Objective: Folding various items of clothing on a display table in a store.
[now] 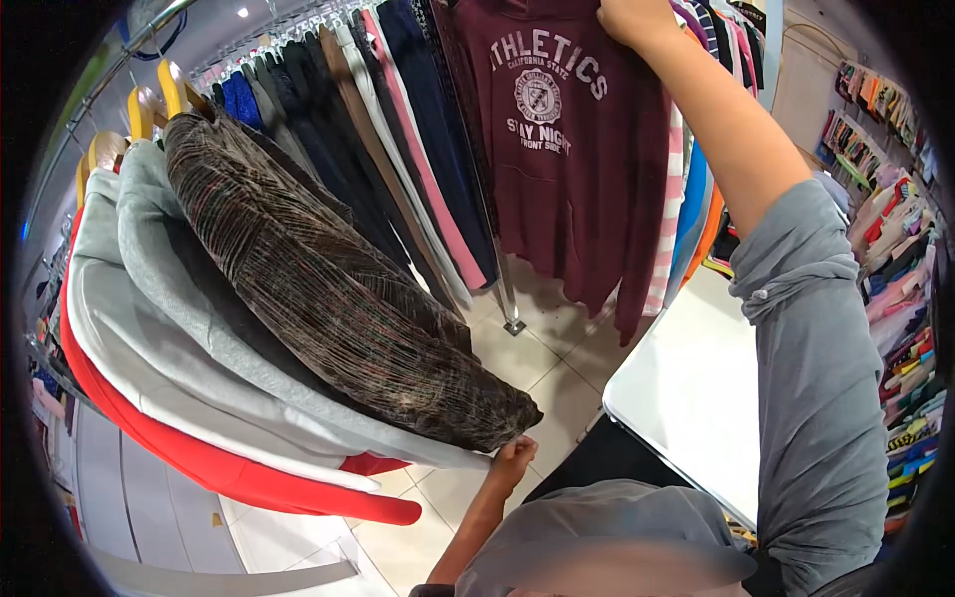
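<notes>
A maroon hoodie [556, 186] with white print hangs at the top centre. Curled at its shoulder is my right hand [634, 22], partly cut off by the frame's upper edge. Low in the middle, my left hand [515, 454] has its fingers closed at the cuff end of a sleeve; whether the cloth belongs to the grey or the dark garment is hard to tell. The dark patterned garment [321, 298] hangs from a yellow hanger [173, 86] on the left, over a light grey garment [246, 358]. Behind them are a white garment [149, 366] and a red one [224, 466].
A metal rail [112, 71] carries the left garments. Trousers [418, 149] hang in a row behind. A white tabletop [694, 373] stands at the right, beside a metal rack leg [511, 298] on the tiled floor [559, 388]. More clothes [895, 298] line the far right.
</notes>
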The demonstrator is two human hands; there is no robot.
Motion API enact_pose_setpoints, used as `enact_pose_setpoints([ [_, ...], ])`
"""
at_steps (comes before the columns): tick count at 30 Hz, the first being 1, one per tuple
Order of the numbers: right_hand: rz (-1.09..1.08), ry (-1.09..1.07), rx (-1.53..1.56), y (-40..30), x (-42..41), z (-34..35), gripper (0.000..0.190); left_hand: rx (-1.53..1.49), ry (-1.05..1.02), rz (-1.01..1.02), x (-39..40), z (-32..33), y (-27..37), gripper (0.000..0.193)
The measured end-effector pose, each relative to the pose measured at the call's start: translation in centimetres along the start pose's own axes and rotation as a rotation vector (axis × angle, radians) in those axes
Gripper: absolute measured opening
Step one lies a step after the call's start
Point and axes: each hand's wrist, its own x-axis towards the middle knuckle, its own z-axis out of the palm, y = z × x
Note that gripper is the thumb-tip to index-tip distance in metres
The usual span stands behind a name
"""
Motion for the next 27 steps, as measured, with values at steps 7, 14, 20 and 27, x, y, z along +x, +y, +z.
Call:
enact_pose_setpoints([
  [7, -0.547, -0.219, -0.454, -2.1, 1.0, -0.6, 0.019, 0.083, -0.325, 0.188, -0.4, 3.3, -1.2, 0.019],
  [14, -0.328, -0.168, -0.301, -0.1, 3.4, -8.0, 0.023, 0.057, -0.276, 0.271, 0.0, 4.9, 0.7, 0.017],
  [20, -0.298, -0.238, -0.190, 3.0, -0.2, -15.0, 0.034, 0.159, -0.063, 0.516, 1.0, 2.6, 5.4, 0.011],
  [27, -0.088, -0.402, -0.017, 8.7, -4.8, -20.1, 0.040, 0.234, 0.640, 1.032, 8.8, 3.2, 22.3, 0.057],
])
